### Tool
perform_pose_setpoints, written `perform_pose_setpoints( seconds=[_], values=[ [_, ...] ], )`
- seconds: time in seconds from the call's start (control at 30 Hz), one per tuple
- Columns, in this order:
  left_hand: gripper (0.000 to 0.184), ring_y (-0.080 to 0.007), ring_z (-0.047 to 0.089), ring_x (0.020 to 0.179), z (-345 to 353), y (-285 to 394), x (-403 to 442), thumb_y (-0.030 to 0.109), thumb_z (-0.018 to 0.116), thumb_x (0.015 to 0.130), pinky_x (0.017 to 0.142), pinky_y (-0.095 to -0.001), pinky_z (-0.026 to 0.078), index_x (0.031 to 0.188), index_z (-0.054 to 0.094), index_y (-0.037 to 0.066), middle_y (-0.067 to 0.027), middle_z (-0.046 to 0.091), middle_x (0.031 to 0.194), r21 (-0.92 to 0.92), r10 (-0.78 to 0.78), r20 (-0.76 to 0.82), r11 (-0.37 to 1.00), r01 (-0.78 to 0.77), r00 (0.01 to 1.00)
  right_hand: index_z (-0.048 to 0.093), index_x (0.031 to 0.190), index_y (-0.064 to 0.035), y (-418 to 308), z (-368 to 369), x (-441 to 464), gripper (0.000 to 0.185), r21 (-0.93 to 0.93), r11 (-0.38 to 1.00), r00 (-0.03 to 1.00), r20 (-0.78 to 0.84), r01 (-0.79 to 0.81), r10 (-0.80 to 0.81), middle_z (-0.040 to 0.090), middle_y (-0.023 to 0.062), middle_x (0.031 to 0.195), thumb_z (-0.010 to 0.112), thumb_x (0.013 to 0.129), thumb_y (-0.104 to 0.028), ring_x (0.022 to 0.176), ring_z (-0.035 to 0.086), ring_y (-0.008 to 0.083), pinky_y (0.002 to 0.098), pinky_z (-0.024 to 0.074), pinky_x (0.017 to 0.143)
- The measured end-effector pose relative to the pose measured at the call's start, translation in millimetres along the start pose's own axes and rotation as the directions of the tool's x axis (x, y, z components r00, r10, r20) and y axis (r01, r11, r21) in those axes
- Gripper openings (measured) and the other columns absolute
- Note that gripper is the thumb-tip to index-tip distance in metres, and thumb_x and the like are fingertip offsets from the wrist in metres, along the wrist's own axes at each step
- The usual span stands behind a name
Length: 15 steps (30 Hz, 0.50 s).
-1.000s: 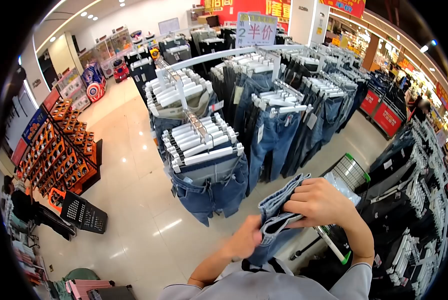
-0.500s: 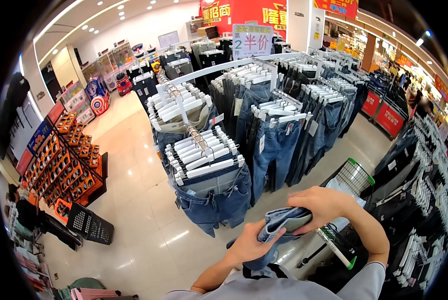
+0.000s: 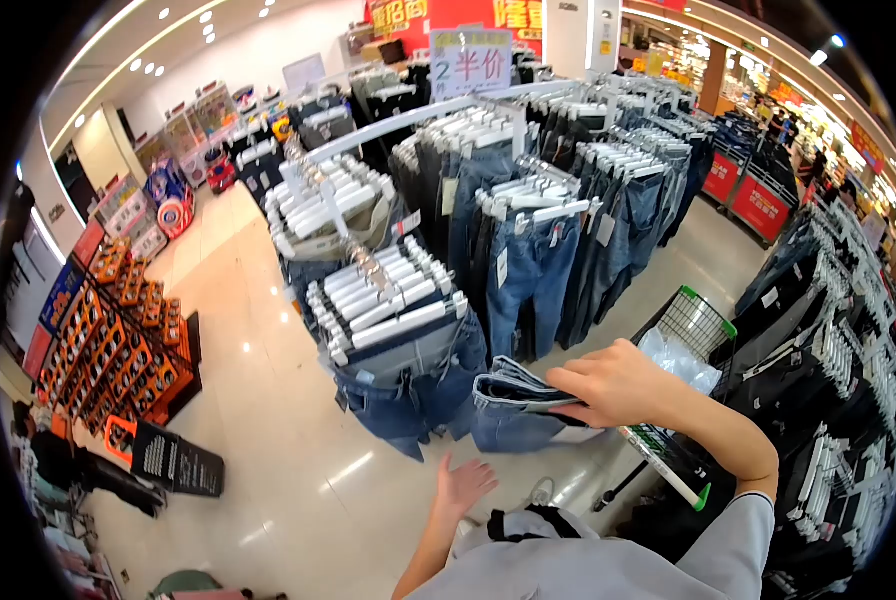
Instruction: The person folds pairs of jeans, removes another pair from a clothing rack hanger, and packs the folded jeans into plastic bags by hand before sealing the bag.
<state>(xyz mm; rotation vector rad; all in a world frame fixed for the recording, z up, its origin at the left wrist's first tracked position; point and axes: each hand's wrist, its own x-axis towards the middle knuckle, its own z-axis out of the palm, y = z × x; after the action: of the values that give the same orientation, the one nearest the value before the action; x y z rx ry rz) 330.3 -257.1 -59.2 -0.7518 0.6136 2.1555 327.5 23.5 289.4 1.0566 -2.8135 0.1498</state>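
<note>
The left hand (image 3: 465, 485) is nearest the body: empty, palm exposed, fingers spread, apart from the jeans. The right hand (image 3: 616, 385) is closed on one end of the folded waistband of the jeans (image 3: 513, 428), thumb below and fingers above. The waistband's long axis runs roughly left to right; its free end points left, beyond and slightly right of the left fingertips. The right hand is the nearer, in contact. Beyond the right forearm stands the cart (image 3: 725, 328); beyond the jeans, the hanging shorts (image 3: 383, 405); farther off, the sign (image 3: 471, 64).
</note>
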Motion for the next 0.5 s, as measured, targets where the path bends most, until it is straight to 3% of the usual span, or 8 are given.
perform_pose_setpoints(
  seconds=[0.07,0.13,0.17,0.2,0.23,0.27,0.33,0.5],
  values=[
    [0.111,-0.0488,0.031,0.149,-25.4,-14.2,38.7,0.071,0.055,0.092,0.124,-0.0650,0.021,0.157,0.019,-0.011,-0.0355,0.027,0.160,-0.326,-0.277,0.280,0.873,0.362,0.919,0.059,0.098,-0.0091,-9.7,0.4,0.2,0.028,-0.092,0.995,0.998,-0.025,0.047,-0.049,0.060,0.0018,0.078,0.075,0.081,-0.025,0.073,0.068,0.0212,0.0368,0.0501,0.053],
    [0.110,-0.0483,0.022,0.153,-21.5,-20.9,61.3,0.074,0.053,0.090,0.125,-0.0650,0.014,0.159,0.022,-0.005,-0.0307,0.025,0.164,-0.434,-0.249,0.414,0.791,0.430,0.876,0.061,0.100,-0.0089,-21.5,4.8,-2.0,0.027,-0.159,0.976,0.987,-0.046,0.147,-0.156,0.057,0.0002,0.075,0.073,0.080,-0.023,0.070,0.065,0.0179,0.0339,0.0493,0.053],
    [0.103,-0.0466,0.026,0.152,-4.8,-20.0,66.9,0.075,0.051,0.091,0.125,-0.0620,0.018,0.160,0.028,0.001,-0.0247,0.029,0.165,-0.136,-0.054,0.523,0.980,0.146,0.850,0.062,0.102,-0.0086,-25.8,8.7,-2.4,0.028,-0.257,0.942,0.965,-0.089,0.217,-0.247,0.054,-0.0013,0.073,0.071,0.078,-0.020,0.067,0.062,0.0145,0.0310,0.0485,0.053],
    [0.090,-0.0416,0.035,0.149,12.8,-12.5,59.9,0.071,0.047,0.096,0.124,-0.0572,0.025,0.159,0.036,0.007,-0.0195,0.038,0.163,0.381,0.218,0.521,0.806,-0.454,0.825,0.064,0.104,-0.0076,-29.1,15.6,-2.5,0.032,-0.309,0.912,0.938,-0.129,0.271,-0.322,0.049,-0.0037,0.071,0.066,0.074,-0.019,0.065,0.056,0.0098,0.0257,0.0448,0.053],
    [0.080,-0.0350,0.043,0.145,21.4,-10.4,56.7,0.065,0.043,0.101,0.123,-0.0513,0.031,0.155,0.043,0.007,-0.0188,0.046,0.157,0.397,0.481,0.495,0.616,-0.681,0.723,0.064,0.104,-0.0076,-33.1,20.0,-4.4,0.032,-0.292,0.911,0.934,-0.116,0.293,-0.337,0.049,-0.0037,0.071,0.066,0.074,-0.019,0.065,0.056,0.0098,0.0257,0.0448,0.053],
    [0.074,-0.0312,0.054,0.137,-11.4,-1.9,112.8,0.062,0.044,0.103,0.119,-0.0472,0.039,0.151,0.048,0.006,-0.0183,0.056,0.149,-0.244,0.295,0.297,0.943,-0.226,0.908,0.065,0.103,-0.0078,-36.6,23.4,-7.8,0.030,-0.295,0.903,0.928,-0.106,0.313,-0.356,0.049,-0.0040,0.071,0.067,0.075,-0.019,0.065,0.055,0.0095,0.0248,0.0432,0.053],
    [0.074,-0.0311,0.055,0.135,-26.9,6.6,130.0,0.062,0.045,0.102,0.118,-0.0465,0.040,0.150,0.050,0.006,-0.0180,0.057,0.147,-0.259,0.335,0.270,0.928,-0.268,0.903,0.066,0.100,-0.0079,-42.6,31.4,-17.6,0.027,-0.275,0.893,0.914,-0.093,0.357,-0.394,0.048,-0.0044,0.071,0.068,0.076,-0.019,0.064,0.054,0.0092,0.0224,0.0394,0.054],
    [0.074,-0.0305,0.062,0.127,-22.6,42.9,142.6,0.064,0.049,0.100,0.113,-0.0439,0.046,0.144,0.056,0.004,-0.0172,0.063,0.139,-0.212,0.452,0.262,0.889,-0.407,0.852,0.068,0.101,-0.0076,-74.0,24.5,-44.8,0.025,-0.134,0.895,0.900,-0.040,0.426,-0.434,0.053,-0.0034,0.074,0.068,0.077,-0.016,0.062,0.053,0.0092,0.0226,0.0418,0.055]
  ],
)
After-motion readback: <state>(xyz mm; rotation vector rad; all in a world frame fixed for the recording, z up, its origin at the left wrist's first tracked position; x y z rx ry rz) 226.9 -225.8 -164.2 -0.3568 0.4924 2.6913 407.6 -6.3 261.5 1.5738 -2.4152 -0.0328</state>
